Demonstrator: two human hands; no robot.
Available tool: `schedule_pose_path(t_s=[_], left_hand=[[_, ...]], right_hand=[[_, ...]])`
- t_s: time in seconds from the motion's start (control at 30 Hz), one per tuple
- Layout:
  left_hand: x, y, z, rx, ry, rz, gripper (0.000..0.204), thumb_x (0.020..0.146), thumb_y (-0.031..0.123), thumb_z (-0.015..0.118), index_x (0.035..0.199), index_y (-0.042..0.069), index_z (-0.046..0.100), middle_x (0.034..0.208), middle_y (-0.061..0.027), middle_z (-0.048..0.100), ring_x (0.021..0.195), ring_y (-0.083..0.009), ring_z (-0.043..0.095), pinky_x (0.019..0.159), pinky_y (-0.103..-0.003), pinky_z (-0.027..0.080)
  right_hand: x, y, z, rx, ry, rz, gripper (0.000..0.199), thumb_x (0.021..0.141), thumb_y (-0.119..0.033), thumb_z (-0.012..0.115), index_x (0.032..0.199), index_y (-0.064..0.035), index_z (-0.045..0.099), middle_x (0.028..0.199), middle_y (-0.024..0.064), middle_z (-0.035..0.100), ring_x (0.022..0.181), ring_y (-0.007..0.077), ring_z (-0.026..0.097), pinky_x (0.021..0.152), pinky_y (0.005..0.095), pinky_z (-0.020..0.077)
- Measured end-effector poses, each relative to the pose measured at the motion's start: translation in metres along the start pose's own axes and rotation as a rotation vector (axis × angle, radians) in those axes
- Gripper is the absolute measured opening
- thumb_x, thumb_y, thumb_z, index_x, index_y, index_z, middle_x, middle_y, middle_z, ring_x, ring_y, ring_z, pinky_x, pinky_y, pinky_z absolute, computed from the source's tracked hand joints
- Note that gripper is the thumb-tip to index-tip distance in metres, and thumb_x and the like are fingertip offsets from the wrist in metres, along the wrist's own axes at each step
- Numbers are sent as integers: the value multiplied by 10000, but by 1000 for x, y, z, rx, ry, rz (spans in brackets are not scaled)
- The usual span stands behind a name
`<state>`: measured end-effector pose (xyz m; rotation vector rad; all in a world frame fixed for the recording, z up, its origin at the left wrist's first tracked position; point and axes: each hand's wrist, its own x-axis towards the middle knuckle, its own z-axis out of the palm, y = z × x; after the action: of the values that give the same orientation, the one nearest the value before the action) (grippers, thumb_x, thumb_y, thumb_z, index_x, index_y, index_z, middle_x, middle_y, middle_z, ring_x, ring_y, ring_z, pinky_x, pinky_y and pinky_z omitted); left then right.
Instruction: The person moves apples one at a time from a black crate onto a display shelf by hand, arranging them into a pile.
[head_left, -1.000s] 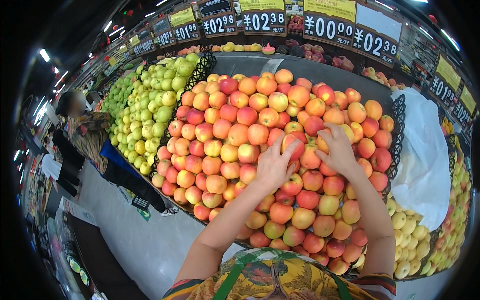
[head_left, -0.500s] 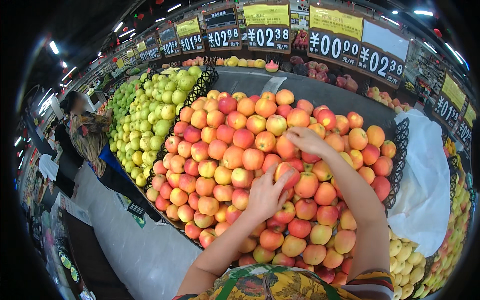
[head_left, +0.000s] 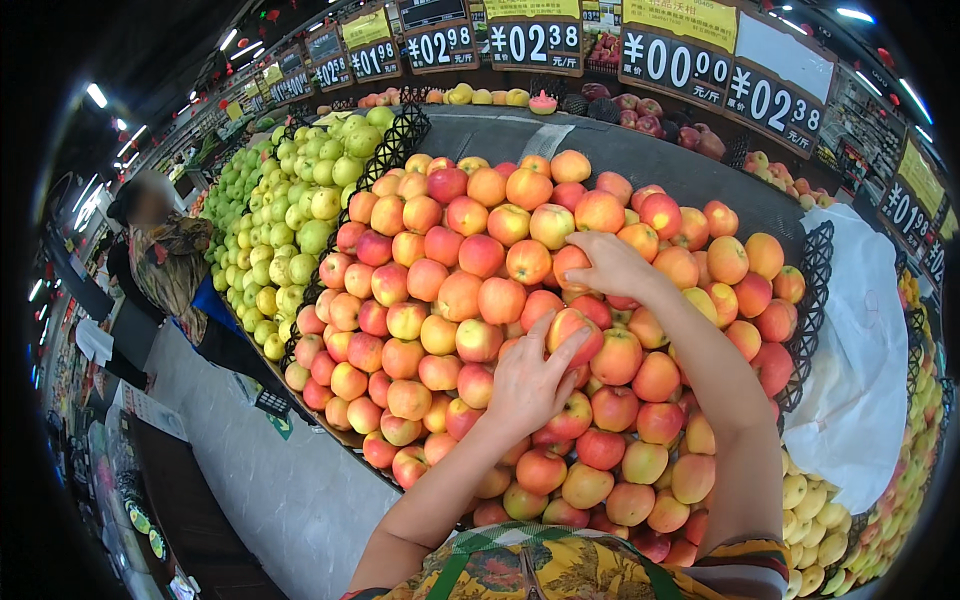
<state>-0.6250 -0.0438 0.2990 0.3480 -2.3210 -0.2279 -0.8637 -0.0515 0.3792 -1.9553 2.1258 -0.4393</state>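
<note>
A sloping pile of red-and-yellow apples (head_left: 450,260) fills a black crate-edged bin in front of me. My left hand (head_left: 530,375) lies on the pile near its middle, fingers spread, fingertips touching one red apple (head_left: 572,330). My right hand (head_left: 610,262) reaches further up the pile and rests palm down over another apple (head_left: 570,262), fingers curled on it. Neither apple is lifted off the pile.
Green apples (head_left: 290,190) fill the bin to the left. A person in a patterned top (head_left: 165,255) stands in the aisle at left. White plastic bags (head_left: 850,360) hang on the right, beside yellow fruit (head_left: 850,520). Price signs (head_left: 690,55) hang behind.
Both hands slid across the pile; the right hand went up and left toward the top, and the left hand shifted right onto a red apple. The view tilted slightly.
</note>
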Motion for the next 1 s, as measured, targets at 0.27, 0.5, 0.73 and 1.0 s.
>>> schedule_pose_path(t_s=[0.27,0.5,0.73,1.0], left_hand=[[4,2,-2,21,-14,-2,686,773,172,803,1409,188,549,1404,-276,506,1036,-423,640,850,-469,559],[6,2,1,-15,1,33,690,781,172,795,1421,193,537,1398,-289,505,1023,-419,635,838,-467,557],[2,0,-4,-25,-10,15,690,784,167,789,1428,182,540,1400,-289,504,1018,-427,631,851,-467,554],[-1,-2,-2,-56,23,-30,678,788,174,788,1424,169,552,1390,-278,518,1009,-417,639,845,-462,559]], right_hand=[[-6,7,9,1,-29,-57,683,925,-301,683,1481,2,427,1446,256,504,1317,403,525,1087,467,443],[16,39,-15,-219,708,-16,504,853,-356,740,1250,-66,630,1268,177,625,1136,373,612,971,490,497],[20,28,-18,-223,458,90,612,719,-248,808,1267,-111,573,1225,165,586,1192,374,563,964,510,481],[20,25,-9,-176,520,145,633,682,-177,812,1268,-111,582,1225,144,554,1197,369,531,972,487,484]])
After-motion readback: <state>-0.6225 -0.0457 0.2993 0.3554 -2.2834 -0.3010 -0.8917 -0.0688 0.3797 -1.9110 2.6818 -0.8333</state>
